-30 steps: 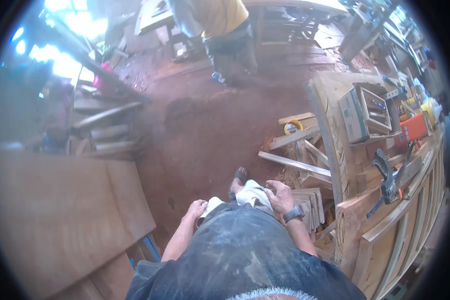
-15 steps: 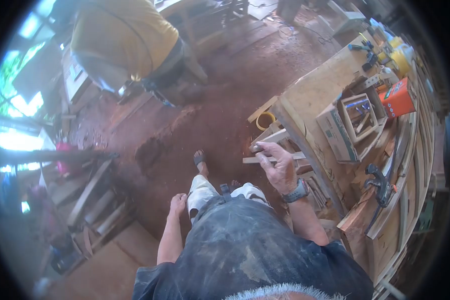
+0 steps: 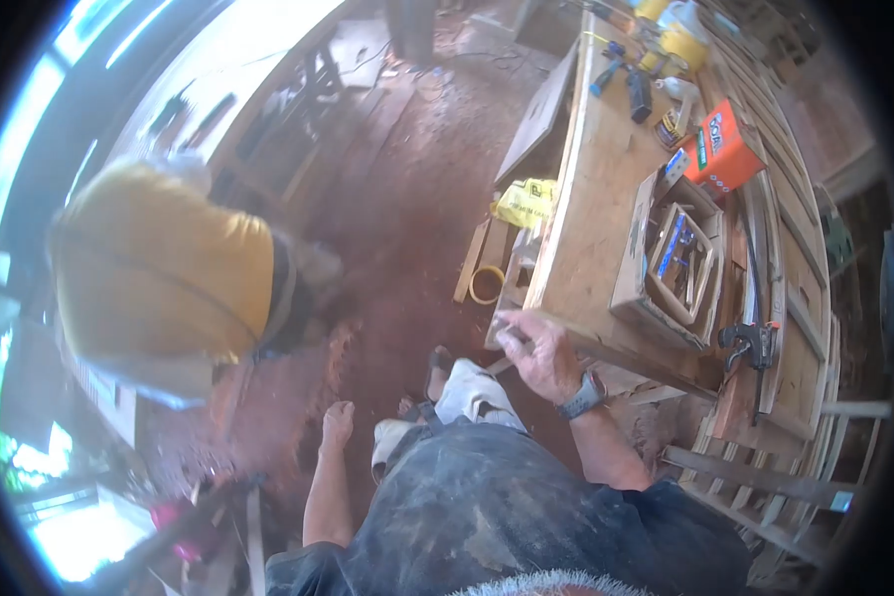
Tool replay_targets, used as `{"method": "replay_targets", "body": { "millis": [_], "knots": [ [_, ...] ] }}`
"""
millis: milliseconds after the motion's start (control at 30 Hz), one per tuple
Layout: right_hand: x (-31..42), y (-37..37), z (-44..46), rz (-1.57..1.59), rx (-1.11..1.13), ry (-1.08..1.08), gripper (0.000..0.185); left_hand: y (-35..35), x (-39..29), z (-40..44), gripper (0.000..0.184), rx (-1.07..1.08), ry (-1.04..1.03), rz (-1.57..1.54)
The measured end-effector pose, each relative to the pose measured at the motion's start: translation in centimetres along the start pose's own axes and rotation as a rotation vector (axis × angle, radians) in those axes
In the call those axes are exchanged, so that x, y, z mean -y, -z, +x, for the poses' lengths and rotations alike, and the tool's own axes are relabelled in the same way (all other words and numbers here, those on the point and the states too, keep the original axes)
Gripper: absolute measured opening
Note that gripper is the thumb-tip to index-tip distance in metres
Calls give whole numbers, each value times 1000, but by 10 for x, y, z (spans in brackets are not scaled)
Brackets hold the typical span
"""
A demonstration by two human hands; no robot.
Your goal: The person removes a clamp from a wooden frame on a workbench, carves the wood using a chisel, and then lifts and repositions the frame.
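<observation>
My right hand (image 3: pixel 541 360), with a watch (image 3: pixel 582 395) on its wrist, is closed in front of me near the bench's near left corner. Its thumb and fingers are pinched around something small that I cannot make out. Lower on the left, my left hand (image 3: pixel 338 423) hangs beside my light shorts (image 3: pixel 479 394), its fingers curled together with nothing visible in them. Beyond my right hand is the wooden bench (image 3: pixel 591 248), which bears a cardboard box (image 3: pixel 634 288) with a small wooden frame (image 3: pixel 703 260) in it.
A person in a yellow shirt (image 3: pixel 169 268) bends over at the left. An orange tin (image 3: pixel 727 149), a clamp (image 3: pixel 750 346) and bottles stand or lie on the bench. A yellow bag (image 3: pixel 526 203) and a tape roll (image 3: pixel 486 285) are by its left side.
The view has swung right, and the bench is now closer ahead. My right hand has risen from my shorts into a pinch. The other person appears further left and larger.
</observation>
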State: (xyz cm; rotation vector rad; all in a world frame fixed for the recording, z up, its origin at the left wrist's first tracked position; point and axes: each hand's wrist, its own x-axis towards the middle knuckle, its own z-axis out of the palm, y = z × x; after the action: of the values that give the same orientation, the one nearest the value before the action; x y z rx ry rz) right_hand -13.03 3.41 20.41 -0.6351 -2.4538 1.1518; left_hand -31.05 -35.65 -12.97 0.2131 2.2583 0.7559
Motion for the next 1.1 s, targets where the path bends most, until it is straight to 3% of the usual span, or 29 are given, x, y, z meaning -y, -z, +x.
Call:
{"method": "replay_targets", "body": {
  "millis": [167, 333, 467, 533, 600, 633, 667, 733, 800, 867, 933, 1000, 1100],
  "knots": [
    [-11, -21, 43, 137, 3, 8, 25, 9, -86, 97, 43, 114, -128, 49],
    [-13, -21, 92, 200, -3, -88, 26, 18, -184, 137, 45, 298, -298, 285],
    [-18, -17, 120, 234, -38, -143, 26, 25, -244, 178, 47, 330, -359, 362],
    [-22, -10, 136, 217, -32, -157, 29, 20, -243, 226, 47, 360, -364, 359],
    [-27, -9, 152, 216, -111, -194, 29, 12, -233, 280, 47, 447, -609, 557],
    [-31, -8, 161, 207, -115, -232, 30, 17, -258, 285, 46, 462, -443, 501],
    [-33, -7, 173, 203, -128, -235, 30, 25, -280, 287, 46, 468, -455, 506],
    [-38, -7, 199, 196, -175, -283, 30, 36, -311, 308, 44, 498, -605, 560],
    [-55, -21, 225, 215, -231, -314, 30, 29, -292, 379, 43, 499, -717, 591],
    [-67, -25, 254, 36, -211, -361, 30, 32, -308, 415, 42, 537, -801, 646],
    [-68, -25, 291, -2, -200, -333, 31, 52, -338, 440, 40, 517, -816, 667],
    [-70, -23, 332, 61, -131, -338, 31, 76, -396, 445, 33, 359, -586, 419],
    [-72, -18, 386, 43, -138, -328, 31, 93, -411, 502, 37, 278, -706, 439]
  ]
}}
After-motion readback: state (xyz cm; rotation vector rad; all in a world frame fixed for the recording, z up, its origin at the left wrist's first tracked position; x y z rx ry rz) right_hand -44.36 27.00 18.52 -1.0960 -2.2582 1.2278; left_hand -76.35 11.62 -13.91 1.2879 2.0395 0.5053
